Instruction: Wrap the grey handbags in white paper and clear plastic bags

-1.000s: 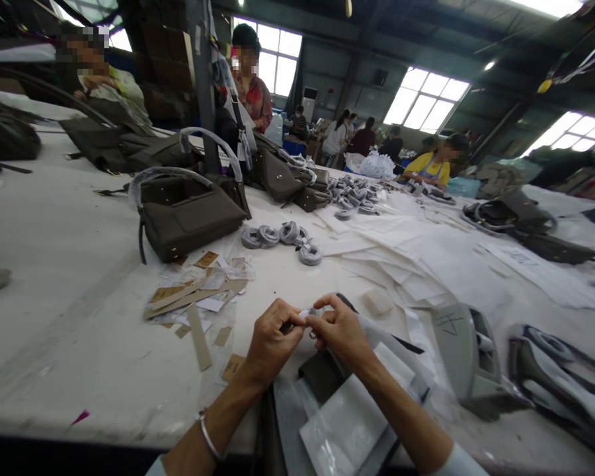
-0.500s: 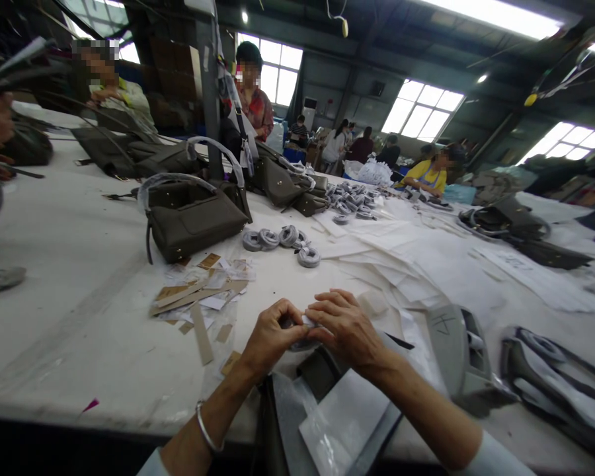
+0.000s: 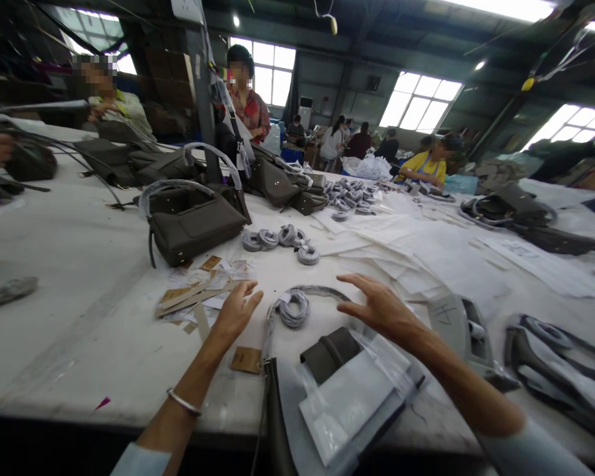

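My left hand (image 3: 235, 311) is open, its fingers stretched toward the loose tags and strips on the table. My right hand (image 3: 379, 305) is open too, thumb and fingers apart, near the right end of a plastic-wrapped bag handle (image 3: 322, 289). Between my hands lies a coiled strap (image 3: 307, 309) wrapped in clear plastic, inside the handle's loop. The handle belongs to a dark handbag (image 3: 276, 416) in front of me. On the bag lie a white sheet in clear plastic (image 3: 347, 410) and a dark folded piece (image 3: 330, 357). A brown tag (image 3: 246, 359) hangs at its left.
Left of centre is a pile of paper strips and tags (image 3: 191, 297). Beyond it stand a dark handbag (image 3: 196, 225) and several wrapped coils (image 3: 268, 239). A grey tape dispenser (image 3: 449, 327) and another bag (image 3: 550, 377) are at right. Co-workers stand around the table.
Both hands have let go of the coiled strap and moved apart, left hand leftward and right hand rightward. The coil now lies on the table within the handle loop.
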`<action>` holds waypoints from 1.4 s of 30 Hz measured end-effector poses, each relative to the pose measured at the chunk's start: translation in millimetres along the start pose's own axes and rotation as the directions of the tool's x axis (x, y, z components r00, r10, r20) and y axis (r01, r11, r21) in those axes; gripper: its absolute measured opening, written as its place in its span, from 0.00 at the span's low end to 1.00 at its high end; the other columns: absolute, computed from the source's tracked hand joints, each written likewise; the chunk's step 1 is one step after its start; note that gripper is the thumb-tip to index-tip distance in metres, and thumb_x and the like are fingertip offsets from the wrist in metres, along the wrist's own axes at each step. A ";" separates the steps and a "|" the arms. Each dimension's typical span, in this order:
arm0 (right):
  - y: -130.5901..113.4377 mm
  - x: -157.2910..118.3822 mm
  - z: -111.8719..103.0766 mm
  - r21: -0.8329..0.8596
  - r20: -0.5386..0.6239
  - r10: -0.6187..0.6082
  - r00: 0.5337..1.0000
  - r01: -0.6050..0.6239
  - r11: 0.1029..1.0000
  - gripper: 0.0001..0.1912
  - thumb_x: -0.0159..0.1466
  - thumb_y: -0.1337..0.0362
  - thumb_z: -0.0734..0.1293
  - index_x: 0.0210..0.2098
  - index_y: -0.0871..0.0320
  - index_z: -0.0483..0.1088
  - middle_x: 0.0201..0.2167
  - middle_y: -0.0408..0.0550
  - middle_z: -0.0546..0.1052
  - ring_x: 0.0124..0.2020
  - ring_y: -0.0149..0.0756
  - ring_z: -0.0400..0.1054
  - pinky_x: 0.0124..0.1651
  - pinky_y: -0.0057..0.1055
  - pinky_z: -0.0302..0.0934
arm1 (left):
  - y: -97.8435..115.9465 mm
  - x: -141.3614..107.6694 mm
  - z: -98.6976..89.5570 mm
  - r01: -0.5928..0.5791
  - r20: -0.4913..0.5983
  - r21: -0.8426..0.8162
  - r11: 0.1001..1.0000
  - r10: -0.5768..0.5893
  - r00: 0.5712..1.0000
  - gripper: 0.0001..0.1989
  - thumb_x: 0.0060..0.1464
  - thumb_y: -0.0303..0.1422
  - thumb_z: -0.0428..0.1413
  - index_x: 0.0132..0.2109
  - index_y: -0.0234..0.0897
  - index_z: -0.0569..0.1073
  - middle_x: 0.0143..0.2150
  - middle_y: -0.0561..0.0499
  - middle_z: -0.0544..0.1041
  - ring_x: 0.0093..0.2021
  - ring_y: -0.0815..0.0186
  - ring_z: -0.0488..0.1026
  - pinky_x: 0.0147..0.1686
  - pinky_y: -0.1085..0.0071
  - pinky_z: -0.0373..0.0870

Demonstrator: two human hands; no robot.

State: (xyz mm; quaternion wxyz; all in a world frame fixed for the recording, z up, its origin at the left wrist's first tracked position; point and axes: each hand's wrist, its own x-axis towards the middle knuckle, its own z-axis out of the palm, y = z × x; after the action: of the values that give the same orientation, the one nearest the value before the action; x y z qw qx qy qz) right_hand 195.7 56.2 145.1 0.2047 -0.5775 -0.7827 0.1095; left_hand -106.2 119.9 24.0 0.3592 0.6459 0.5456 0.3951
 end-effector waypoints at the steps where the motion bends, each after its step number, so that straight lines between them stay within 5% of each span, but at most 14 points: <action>1: 7.6 -19.6 -7.7 0.062 0.027 0.060 0.998 -0.062 0.996 0.22 0.60 0.56 0.70 0.52 0.54 0.73 0.49 0.52 0.78 0.51 0.48 0.70 0.56 0.41 0.61 | -4.4 -5.6 -6.1 0.017 0.002 0.017 1.000 -0.017 1.000 0.25 0.54 0.49 0.51 0.50 0.34 0.70 0.54 0.37 0.74 0.55 0.51 0.72 0.53 0.53 0.69; 3: 26.7 -66.1 -14.3 0.147 0.112 0.272 0.956 -0.286 0.947 0.13 0.59 0.50 0.69 0.35 0.51 0.78 0.33 0.48 0.80 0.37 0.45 0.74 0.42 0.37 0.66 | -10.2 -17.0 -14.4 0.044 0.019 0.048 0.998 -0.045 0.999 0.23 0.53 0.47 0.51 0.47 0.34 0.72 0.49 0.40 0.77 0.50 0.54 0.75 0.51 0.56 0.71; 6: 58.0 -142.7 -0.8 0.231 0.240 0.595 0.767 -0.641 0.732 0.24 0.56 0.40 0.66 0.19 0.53 0.71 0.20 0.48 0.74 0.24 0.39 0.69 0.30 0.34 0.64 | -11.1 -26.4 -15.7 0.046 0.057 0.123 0.991 -0.053 0.997 0.19 0.54 0.45 0.51 0.44 0.35 0.74 0.44 0.43 0.79 0.44 0.58 0.77 0.48 0.60 0.73; 9: 71.1 -204.3 32.3 0.385 0.463 0.766 0.446 -0.880 0.279 0.26 0.45 0.33 0.68 0.19 0.50 0.69 0.23 0.57 0.75 0.22 0.40 0.71 0.24 0.35 0.63 | -4.3 -20.5 -4.0 0.003 0.103 0.227 0.974 -0.027 0.994 0.17 0.56 0.42 0.49 0.43 0.37 0.74 0.44 0.45 0.79 0.43 0.60 0.77 0.45 0.64 0.72; 10: 68.1 -217.1 44.5 0.405 0.540 0.758 0.366 -0.903 0.147 0.26 0.40 0.33 0.70 0.21 0.49 0.71 0.27 0.60 0.76 0.25 0.42 0.73 0.26 0.36 0.65 | -0.6 -15.7 2.2 -0.012 0.120 0.260 0.965 -0.020 0.993 0.16 0.56 0.42 0.49 0.44 0.37 0.74 0.45 0.45 0.78 0.43 0.60 0.77 0.44 0.65 0.72; 11: 61.4 -225.0 56.2 0.452 0.585 0.735 0.342 -0.890 0.054 0.27 0.40 0.34 0.71 0.26 0.48 0.73 0.32 0.61 0.77 0.30 0.44 0.75 0.30 0.37 0.67 | 3.8 -10.0 9.2 -0.025 0.135 0.294 0.955 -0.016 0.991 0.17 0.57 0.42 0.49 0.45 0.37 0.74 0.46 0.45 0.78 0.44 0.60 0.77 0.44 0.66 0.72; 16: 8.1 -207.3 86.5 0.725 0.650 0.583 0.488 -0.628 -0.283 0.44 0.41 0.32 0.72 0.49 0.53 0.67 0.44 0.58 0.76 0.46 0.50 0.73 0.46 0.44 0.68 | 33.4 15.9 45.1 -0.111 0.212 0.486 0.867 0.006 0.977 0.19 0.56 0.43 0.52 0.50 0.37 0.73 0.50 0.43 0.77 0.48 0.55 0.74 0.45 0.65 0.68; 19: -7.0 -182.2 85.0 0.784 0.613 0.555 0.562 -0.515 -0.345 0.42 0.46 0.32 0.70 0.49 0.55 0.67 0.43 0.55 0.76 0.46 0.47 0.72 0.48 0.44 0.67 | 49.8 23.0 59.0 -0.163 0.252 0.580 0.798 0.015 0.968 0.14 0.54 0.38 0.53 0.45 0.36 0.74 0.46 0.41 0.77 0.49 0.51 0.73 0.42 0.63 0.67; 22: -6.2 -162.3 84.3 0.787 0.586 0.621 0.521 -0.548 -0.284 0.42 0.44 0.33 0.72 0.46 0.56 0.67 0.39 0.51 0.75 0.39 0.44 0.73 0.41 0.47 0.70 | 59.1 25.2 68.0 -0.180 0.277 0.660 0.729 -0.013 0.961 0.10 0.54 0.34 0.52 0.40 0.35 0.74 0.42 0.40 0.78 0.43 0.49 0.75 0.36 0.63 0.66; 26: -3.7 -141.3 90.8 0.743 0.599 0.649 0.469 -0.628 -0.231 0.36 0.47 0.40 0.74 0.45 0.58 0.67 0.40 0.53 0.76 0.37 0.44 0.74 0.36 0.44 0.70 | 69.6 18.6 74.0 -0.294 0.328 0.794 0.531 0.032 0.944 0.11 0.60 0.33 0.45 0.42 0.37 0.71 0.46 0.42 0.76 0.46 0.52 0.75 0.34 0.64 0.64; 32: -12.0 -129.3 95.5 0.814 0.550 0.638 0.539 -0.517 -0.265 0.30 0.48 0.53 0.73 0.47 0.58 0.65 0.44 0.55 0.78 0.43 0.51 0.74 0.33 0.45 0.71 | 94.4 0.6 73.6 -0.370 0.326 0.876 0.308 0.187 0.927 0.10 0.61 0.29 0.44 0.41 0.35 0.70 0.43 0.40 0.75 0.46 0.52 0.74 0.34 0.64 0.66; 35: -11.5 -137.6 88.8 0.908 0.410 0.663 0.627 -0.348 -0.233 0.23 0.46 0.58 0.71 0.41 0.58 0.69 0.36 0.52 0.79 0.40 0.51 0.75 0.36 0.44 0.72 | 112.0 1.0 76.2 -0.387 0.318 0.880 0.277 0.262 0.911 0.10 0.60 0.29 0.45 0.40 0.37 0.71 0.42 0.42 0.75 0.46 0.52 0.74 0.36 0.64 0.67; 39: 3.8 -162.0 63.6 0.990 0.143 0.700 0.700 -0.118 -0.084 0.19 0.50 0.53 0.71 0.40 0.51 0.73 0.39 0.49 0.80 0.42 0.51 0.75 0.40 0.40 0.72 | 170.2 10.0 89.0 -0.443 0.271 0.829 0.342 0.448 0.852 0.11 0.59 0.33 0.48 0.45 0.38 0.71 0.44 0.44 0.75 0.45 0.52 0.74 0.33 0.64 0.68; 42: 35.4 -186.7 23.3 0.997 -0.025 0.794 0.608 -0.040 0.063 0.22 0.51 0.47 0.70 0.42 0.49 0.71 0.41 0.48 0.80 0.42 0.56 0.74 0.38 0.46 0.72 | 240.0 12.5 104.9 -0.587 0.207 0.705 0.399 0.676 0.708 0.15 0.61 0.37 0.50 0.52 0.38 0.70 0.46 0.46 0.76 0.46 0.53 0.73 0.38 0.64 0.69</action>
State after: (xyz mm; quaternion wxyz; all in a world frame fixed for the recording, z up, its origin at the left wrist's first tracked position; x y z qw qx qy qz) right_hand 262.3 -108.5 73.6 0.6939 -0.5380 -0.2037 0.4331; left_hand 90.7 93.6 195.3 -0.1368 0.8658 0.3880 0.2850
